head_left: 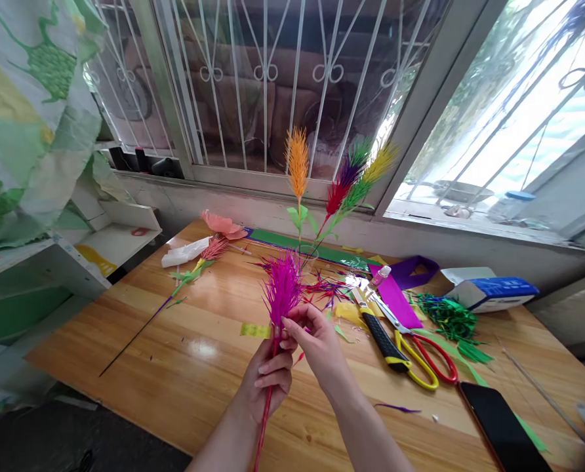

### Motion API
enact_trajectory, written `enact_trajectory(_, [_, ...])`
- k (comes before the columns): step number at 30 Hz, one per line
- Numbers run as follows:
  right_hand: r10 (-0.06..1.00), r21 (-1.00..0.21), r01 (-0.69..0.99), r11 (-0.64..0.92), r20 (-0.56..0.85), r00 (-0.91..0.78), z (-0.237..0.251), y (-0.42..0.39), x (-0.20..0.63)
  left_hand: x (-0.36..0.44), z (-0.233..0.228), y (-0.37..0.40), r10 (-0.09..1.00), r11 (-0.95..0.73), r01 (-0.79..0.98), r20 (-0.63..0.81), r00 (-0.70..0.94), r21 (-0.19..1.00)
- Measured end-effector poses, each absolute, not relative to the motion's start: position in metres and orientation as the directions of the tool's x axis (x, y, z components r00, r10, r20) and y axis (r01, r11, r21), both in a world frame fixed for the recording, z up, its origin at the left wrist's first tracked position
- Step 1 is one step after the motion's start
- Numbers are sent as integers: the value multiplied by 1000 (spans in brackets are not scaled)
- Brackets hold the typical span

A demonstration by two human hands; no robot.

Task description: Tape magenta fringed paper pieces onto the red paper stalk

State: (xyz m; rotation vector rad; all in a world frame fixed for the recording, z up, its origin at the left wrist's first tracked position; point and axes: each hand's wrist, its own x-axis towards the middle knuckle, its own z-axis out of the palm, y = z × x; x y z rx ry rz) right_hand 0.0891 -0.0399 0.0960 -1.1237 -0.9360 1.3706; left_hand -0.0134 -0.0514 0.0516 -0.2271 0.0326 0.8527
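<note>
My left hand (271, 375) is wrapped round the red stem (263, 429) of a magenta artificial flower (281, 288), a bushy spike of thin pointed strips. The flower stands nearly upright in front of me. At the base of the spike my right hand (317, 337) has thumb and index finger pinched together on the magenta strips. A short piece of yellow-green tape (254, 330) sticks out to the left beside my left fingers. What lies under my fingertips is hidden.
Scissors (423, 357) and a black-yellow utility knife (383, 337) lie at right, by a phone (502, 426) and green tinsel (452, 318). Behind stand finished flowers, one orange (298, 162), in a clear cup (308, 259). A pink flower (214, 249) lies left on the wooden table (125, 314).
</note>
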Motion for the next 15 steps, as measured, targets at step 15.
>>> enact_trajectory(15, [979, -988, 22, 155, 156, 131, 89, -39, 92, -12, 40, -44, 824, 546, -838, -176, 539, -4])
